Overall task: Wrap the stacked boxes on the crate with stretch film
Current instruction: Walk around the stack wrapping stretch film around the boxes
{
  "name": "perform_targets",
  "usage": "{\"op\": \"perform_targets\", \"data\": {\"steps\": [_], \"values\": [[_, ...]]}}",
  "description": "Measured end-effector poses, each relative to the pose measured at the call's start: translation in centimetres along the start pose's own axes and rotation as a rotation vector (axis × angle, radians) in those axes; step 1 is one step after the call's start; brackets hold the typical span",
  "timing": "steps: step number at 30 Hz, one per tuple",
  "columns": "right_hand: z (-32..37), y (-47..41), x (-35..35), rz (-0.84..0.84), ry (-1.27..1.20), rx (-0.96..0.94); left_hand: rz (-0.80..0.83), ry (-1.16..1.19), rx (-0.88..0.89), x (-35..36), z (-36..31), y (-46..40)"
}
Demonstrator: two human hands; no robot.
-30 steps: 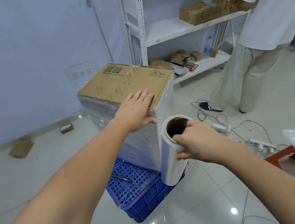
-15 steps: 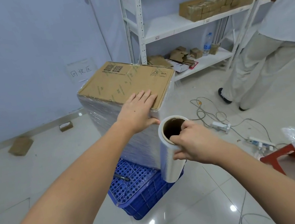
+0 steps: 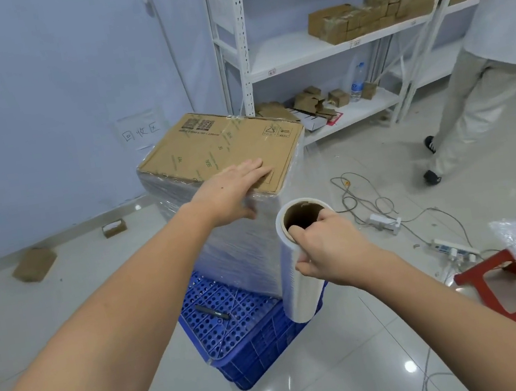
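Stacked boxes (image 3: 225, 153) sit mid-frame on the blue crate (image 3: 256, 335), sides already under film, cardboard top bare. Left hand (image 3: 231, 189) lies flat, fingers straight, on the top's near edge. Right hand (image 3: 327, 248) grip: fingers curled round the film roll (image 3: 300, 290), thumb hooked in the core, roll upright just beside the stack's near-right corner. Pen (image 3: 212, 312) on the crate's exposed left part. Open floor lower left; cables (image 3: 367, 204), red stool (image 3: 501, 291) right; shelving (image 3: 310, 50) behind.

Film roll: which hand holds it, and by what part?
The right hand grips the film roll at its top end, thumb hooked inside the core.
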State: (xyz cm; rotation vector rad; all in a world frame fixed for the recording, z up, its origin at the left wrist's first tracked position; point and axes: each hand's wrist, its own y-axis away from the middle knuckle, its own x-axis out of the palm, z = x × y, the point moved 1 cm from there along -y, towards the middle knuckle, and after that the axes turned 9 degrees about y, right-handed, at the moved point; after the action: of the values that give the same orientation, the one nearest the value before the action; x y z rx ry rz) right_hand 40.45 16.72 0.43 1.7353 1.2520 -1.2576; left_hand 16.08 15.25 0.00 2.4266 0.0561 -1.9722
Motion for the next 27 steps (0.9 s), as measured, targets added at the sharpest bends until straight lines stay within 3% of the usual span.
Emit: {"op": "perform_targets", "data": {"steps": [4,9,18,27], "values": [[0.7,-0.5,-0.3,-0.002,0.000,0.076,0.025,0.016,-0.024,-1.6,3.8,0.4],[1.8,-1.4,0.0,0.040,-0.013,0.242,-0.067,-0.061,0.103,-0.9,5.7,0.6],[5.8,-4.6,-1.4,0.210,0.003,0.761,-0.145,-0.124,0.193,0.1,7.2,0.4],[7.3,-6.4,-1.6,0.193,0.010,0.843,-0.148,-0.144,0.180,0.5,7.5,0.5]]}}
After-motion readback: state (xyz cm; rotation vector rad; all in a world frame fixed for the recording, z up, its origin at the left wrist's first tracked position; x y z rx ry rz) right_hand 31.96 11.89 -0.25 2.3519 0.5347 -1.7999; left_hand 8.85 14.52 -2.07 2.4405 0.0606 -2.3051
